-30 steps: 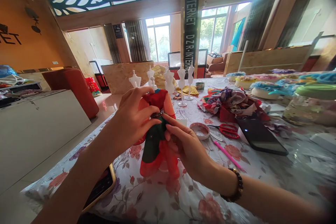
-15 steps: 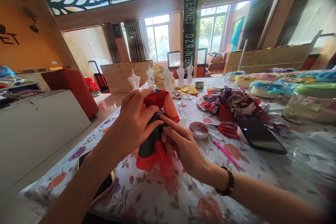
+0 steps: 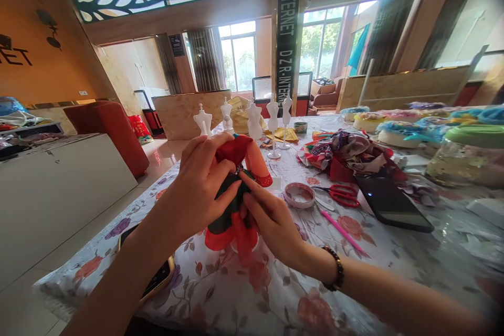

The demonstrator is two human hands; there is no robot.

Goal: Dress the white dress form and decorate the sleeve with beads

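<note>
A small doll dress (image 3: 220, 235) in red and dark green, with a sheer orange-red sleeve, stands upright in front of me on the flowered tablecloth (image 3: 205, 304). My left hand (image 3: 205, 178) wraps its upper left side, thumb and fingers closed on the cloth at the waist. From the right, my right hand (image 3: 275, 220) pinches the dress at the waist, its index fingertip on a dark patterned band. The two hands' fingertips almost meet there. Whatever supports the dress inside is mostly hidden by cloth and fingers.
Several white mini mannequins (image 3: 254, 121) stand behind the dress. To the right lie a tape roll (image 3: 299, 195), red-handled scissors (image 3: 343, 195), a pink pen (image 3: 342, 232), a black phone (image 3: 394, 205) and a fabric scrap pile (image 3: 346, 152). Another phone (image 3: 159, 278) lies under my left forearm.
My fingers have shifted slightly at the waist of the dress, and the right hand sits a little closer in. Both hands keep their hold. The view has moved slightly.
</note>
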